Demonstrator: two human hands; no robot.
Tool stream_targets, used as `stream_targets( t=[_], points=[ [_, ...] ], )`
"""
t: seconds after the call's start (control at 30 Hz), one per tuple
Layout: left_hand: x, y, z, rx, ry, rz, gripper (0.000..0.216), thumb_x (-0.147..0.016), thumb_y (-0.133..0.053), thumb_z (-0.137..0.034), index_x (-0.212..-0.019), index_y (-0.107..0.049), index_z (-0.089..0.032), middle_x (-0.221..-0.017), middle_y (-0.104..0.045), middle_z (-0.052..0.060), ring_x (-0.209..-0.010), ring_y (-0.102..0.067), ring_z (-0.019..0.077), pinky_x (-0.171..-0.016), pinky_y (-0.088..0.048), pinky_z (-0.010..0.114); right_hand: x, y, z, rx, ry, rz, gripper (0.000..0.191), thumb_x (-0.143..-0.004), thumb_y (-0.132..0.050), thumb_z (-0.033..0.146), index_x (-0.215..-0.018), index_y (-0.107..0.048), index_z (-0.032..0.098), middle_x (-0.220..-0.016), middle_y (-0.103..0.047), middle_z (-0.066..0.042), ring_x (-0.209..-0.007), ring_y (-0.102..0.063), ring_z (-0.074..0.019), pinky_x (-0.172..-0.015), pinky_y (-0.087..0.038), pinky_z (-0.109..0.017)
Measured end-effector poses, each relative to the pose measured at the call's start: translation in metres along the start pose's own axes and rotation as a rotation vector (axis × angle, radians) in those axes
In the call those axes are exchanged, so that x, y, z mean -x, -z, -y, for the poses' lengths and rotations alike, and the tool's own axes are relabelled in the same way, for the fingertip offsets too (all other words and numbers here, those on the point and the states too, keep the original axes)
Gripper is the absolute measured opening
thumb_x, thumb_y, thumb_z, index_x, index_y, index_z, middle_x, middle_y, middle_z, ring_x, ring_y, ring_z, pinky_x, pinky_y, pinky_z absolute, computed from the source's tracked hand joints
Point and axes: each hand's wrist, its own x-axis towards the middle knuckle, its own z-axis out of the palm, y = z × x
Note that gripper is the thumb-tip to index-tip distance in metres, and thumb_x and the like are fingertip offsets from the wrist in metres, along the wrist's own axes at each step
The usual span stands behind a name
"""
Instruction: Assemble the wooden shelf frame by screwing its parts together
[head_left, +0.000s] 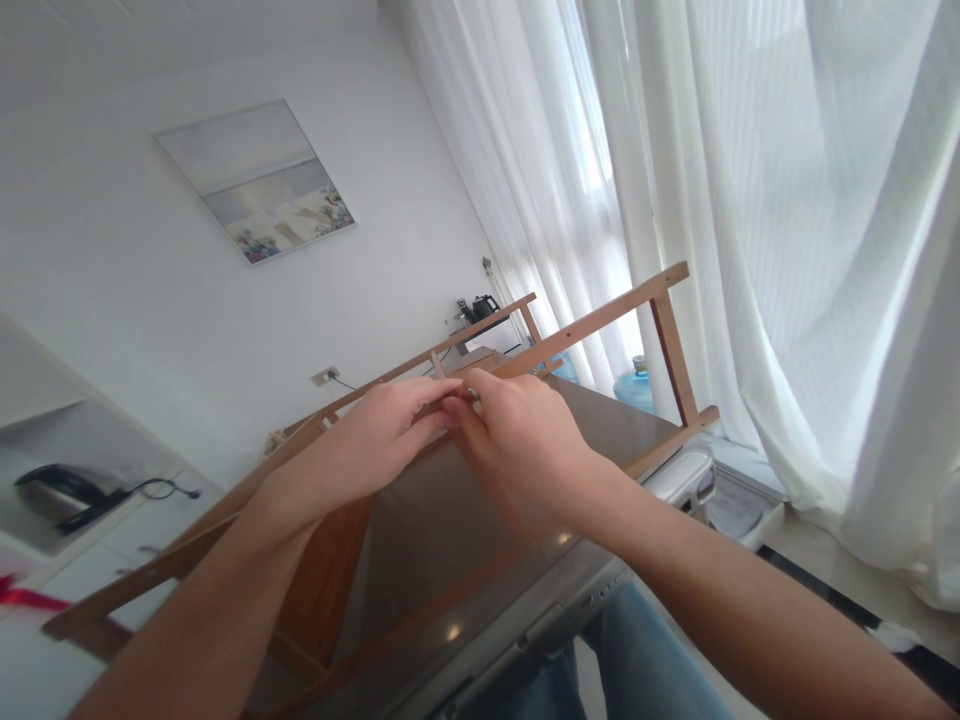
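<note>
My left hand (367,440) and my right hand (517,430) meet fingertip to fingertip over the upper rail of a wooden frame (600,315). Both are closed in a pinch at the same spot on the rail. What they pinch is too small to make out. The frame's rails run tilted from lower left to upper right, with a cross post (671,345) on the right. Under the hands lies a dark glossy table top (450,520). My forearms come in from the bottom edge.
The view is strongly tilted. White curtains (787,250) fill the right side. A framed picture (259,180) hangs on the white wall. A water bottle (637,385) stands behind the frame, a kettle (484,305) further back, and a black device (64,490) lies on a shelf at left.
</note>
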Motion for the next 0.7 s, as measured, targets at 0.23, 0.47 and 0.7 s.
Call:
stream_targets(
  t=[0.23, 0.47, 0.7],
  points=[
    [0.000, -0.005, 0.000, 0.032, -0.002, 0.002, 0.038, -0.105, -0.046, -0.040, -0.131, -0.071, -0.027, -0.128, -0.075, 0.002, -0.110, -0.071, 0.0218, -0.094, -0.054, 0.028, 0.001, -0.002, -0.008, -0.101, 0.004, -0.045, 0.021, -0.100, -0.053, 0.034, -0.085, -0.061, 0.020, -0.069, -0.065, -0.004, -0.060, -0.052, -0.0175, -0.055, -0.023, -0.030],
    [-0.001, -0.009, -0.006, 0.025, -0.026, -0.003, 0.037, -0.106, -0.045, -0.040, -0.131, -0.070, -0.029, -0.129, -0.074, 0.002, -0.117, -0.068, 0.0221, -0.099, -0.053, 0.030, 0.011, -0.010, -0.026, -0.225, 0.057, -0.112, 0.026, -0.100, -0.055, 0.036, -0.078, -0.059, 0.021, -0.061, -0.058, 0.001, -0.056, -0.048, -0.0141, -0.056, -0.026, -0.028],
    [-0.003, -0.014, -0.005, 0.011, -0.010, 0.015, 0.026, -0.106, -0.046, -0.033, -0.109, -0.071, -0.025, -0.110, -0.076, 0.001, -0.113, -0.067, 0.0215, -0.103, -0.049, 0.032, 0.014, -0.009, -0.036, -0.312, 0.023, -0.119, 0.024, -0.098, -0.057, 0.033, -0.077, -0.062, 0.022, -0.058, -0.058, 0.003, -0.055, -0.048, -0.0138, -0.055, -0.028, -0.028]
  ],
)
